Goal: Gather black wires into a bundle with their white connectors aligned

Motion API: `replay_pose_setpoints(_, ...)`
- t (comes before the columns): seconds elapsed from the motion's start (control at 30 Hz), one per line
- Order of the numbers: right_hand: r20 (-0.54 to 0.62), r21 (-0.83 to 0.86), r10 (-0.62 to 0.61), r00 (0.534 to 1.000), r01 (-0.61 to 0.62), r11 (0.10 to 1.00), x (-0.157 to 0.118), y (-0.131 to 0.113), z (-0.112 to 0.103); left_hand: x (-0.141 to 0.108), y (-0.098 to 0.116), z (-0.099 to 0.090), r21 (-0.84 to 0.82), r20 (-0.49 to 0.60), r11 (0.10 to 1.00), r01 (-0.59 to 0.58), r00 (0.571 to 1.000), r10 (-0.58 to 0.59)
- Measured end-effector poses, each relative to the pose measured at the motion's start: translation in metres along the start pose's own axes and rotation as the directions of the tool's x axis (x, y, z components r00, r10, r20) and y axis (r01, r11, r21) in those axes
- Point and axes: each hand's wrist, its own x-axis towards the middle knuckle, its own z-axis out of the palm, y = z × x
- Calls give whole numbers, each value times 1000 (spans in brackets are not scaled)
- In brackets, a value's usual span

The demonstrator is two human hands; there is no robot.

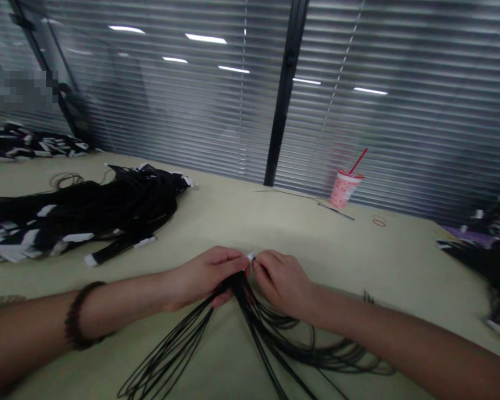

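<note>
**Black wires (242,291) in the middle**

At the far left, a heap of black cords (29,143) with white ends lies at the back. A bigger black pile (145,194) lies in front of it on the tabletop (220,216). Next comes a dark bracelet (73,319) on the left arm. The left hand (204,275) grasps the wires, and they spread out below it. A small white tip (250,256) sticks out by its thumb. The right hand (287,280) is curled up just beside the tip; I cannot tell if it pinches a wire. Farther back are a pen (335,211) and a pink cup (341,190). More black strands (481,266) lie at the right edge.
</note>
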Motion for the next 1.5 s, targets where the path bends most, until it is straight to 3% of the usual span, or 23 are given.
replay_pose_setpoints(0.33,-51,9,-32,998,33,999,-2,0,0,0,1,0,16,42,1000,16,999,-17)
replay_pose_setpoints(0.73,-110,211,68,992,-43,977,2,8,2,-3,2,2,-90,-91,995,-39,995,31)
replay_pose_setpoints(0.87,-52,224,136,989,-122,967,4,23,3,-2,0,1,-69,-96,998,-12,995,5)
replay_pose_setpoints(1.03,-29,94,265,964,-261,961,8,56,-2,-2,-1,1,-73,-48,997,1,999,-5)
replay_pose_setpoints(1.2,-36,-16,246,969,-246,969,12,81,-2,-3,3,1,-86,-47,996,13,999,-17)
replay_pose_setpoints(1.37,-71,108,269,961,-261,959,13,86,0,-3,6,-4,-141,-50,990,28,998,-35)
replay_pose_setpoints(1.5,-213,221,309,927,-262,939,14,86,1,-2,6,-8,-215,-60,976,21,998,-35)
